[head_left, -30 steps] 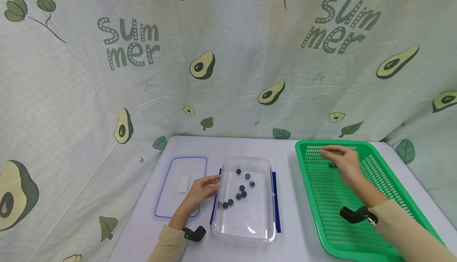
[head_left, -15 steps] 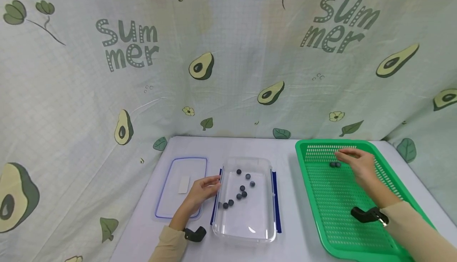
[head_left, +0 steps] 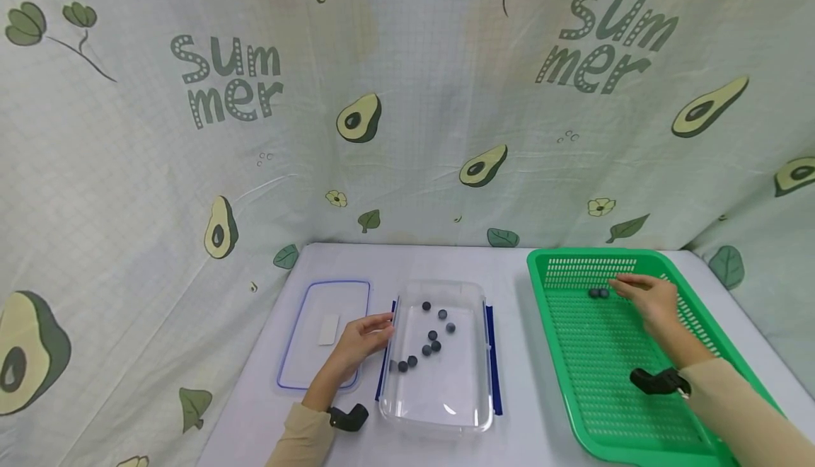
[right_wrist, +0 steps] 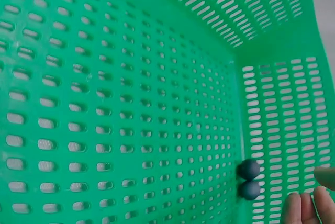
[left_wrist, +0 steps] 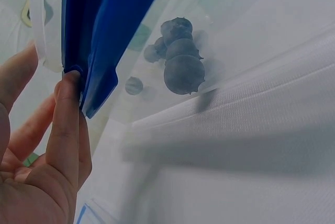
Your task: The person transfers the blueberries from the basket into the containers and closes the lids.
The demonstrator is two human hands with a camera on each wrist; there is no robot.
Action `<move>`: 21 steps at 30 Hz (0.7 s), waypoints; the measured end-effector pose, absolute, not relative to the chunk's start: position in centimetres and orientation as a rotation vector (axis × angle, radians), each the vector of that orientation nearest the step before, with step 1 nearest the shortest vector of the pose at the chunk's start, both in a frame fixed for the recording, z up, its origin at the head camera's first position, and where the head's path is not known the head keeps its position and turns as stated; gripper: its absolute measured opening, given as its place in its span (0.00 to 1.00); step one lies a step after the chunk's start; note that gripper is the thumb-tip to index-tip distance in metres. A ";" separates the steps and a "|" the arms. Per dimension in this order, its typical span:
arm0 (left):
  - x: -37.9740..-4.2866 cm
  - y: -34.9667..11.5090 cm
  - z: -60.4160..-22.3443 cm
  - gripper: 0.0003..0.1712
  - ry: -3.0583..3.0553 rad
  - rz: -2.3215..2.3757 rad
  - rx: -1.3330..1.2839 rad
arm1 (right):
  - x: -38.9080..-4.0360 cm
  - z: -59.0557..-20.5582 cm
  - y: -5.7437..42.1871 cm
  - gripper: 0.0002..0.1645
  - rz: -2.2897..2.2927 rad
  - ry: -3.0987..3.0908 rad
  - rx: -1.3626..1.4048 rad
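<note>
My left hand [head_left: 363, 343] holds the left side of a clear plastic container [head_left: 439, 396]. In the left wrist view, my fingers [left_wrist: 65, 114] touch its blue side latch [left_wrist: 104, 41] while the thumb lies by the clear rim. Several blueberries [head_left: 436, 346] are scattered on the container's floor. Over the far end of a green basket [head_left: 563, 375] is my right hand [head_left: 652, 304], with nothing seen between thumb and fingertips. Two blueberries [right_wrist: 249, 179] sit side by side at the basket's far wall, just left of those fingertips in the head view.
A clear lid [head_left: 305, 354] with a blue-edged seal lies on the white table left of the container, partly behind my left forearm. Another blue latch [head_left: 493, 361] hangs along the container's right side. A patterned curtain [head_left: 414, 205] rises behind the table.
My right hand has moved right over the basket. Two blueberries now show there, where one was visible a second ago. My left hand stays on the container.
</note>
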State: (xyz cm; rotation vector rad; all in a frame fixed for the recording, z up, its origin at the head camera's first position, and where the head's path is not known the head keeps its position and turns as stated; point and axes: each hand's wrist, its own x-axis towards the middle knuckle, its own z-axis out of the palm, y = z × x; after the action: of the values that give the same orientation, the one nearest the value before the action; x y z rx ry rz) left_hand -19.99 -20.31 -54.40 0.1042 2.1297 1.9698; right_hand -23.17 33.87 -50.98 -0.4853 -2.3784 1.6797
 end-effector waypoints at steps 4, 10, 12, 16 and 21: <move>-19.9 -20.3 -54.5 0.29 2.149 1.951 0.103 | -23.5 -51.8 34.2 0.28 1.521 -2.459 -0.534; -19.7 -20.4 -54.7 0.30 2.157 1.942 0.098 | -23.9 -52.6 34.3 0.24 1.320 -2.560 -0.513; -19.7 -20.4 -54.6 0.30 2.155 1.945 0.107 | -23.9 -52.9 34.2 0.24 1.287 -2.577 -0.502; -19.8 -20.4 -54.4 0.29 2.155 1.946 0.131 | -24.2 -53.5 34.0 0.22 1.252 -2.591 -0.488; -19.8 -20.3 -54.2 0.29 2.145 1.952 0.110 | -24.6 -54.3 33.6 0.19 1.204 -2.582 -0.458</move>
State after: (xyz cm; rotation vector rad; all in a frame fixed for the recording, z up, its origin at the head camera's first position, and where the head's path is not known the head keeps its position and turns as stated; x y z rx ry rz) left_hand -19.79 -20.32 -54.20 0.1104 2.1453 1.9521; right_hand -24.61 33.59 -54.29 -0.4583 -2.5823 1.2038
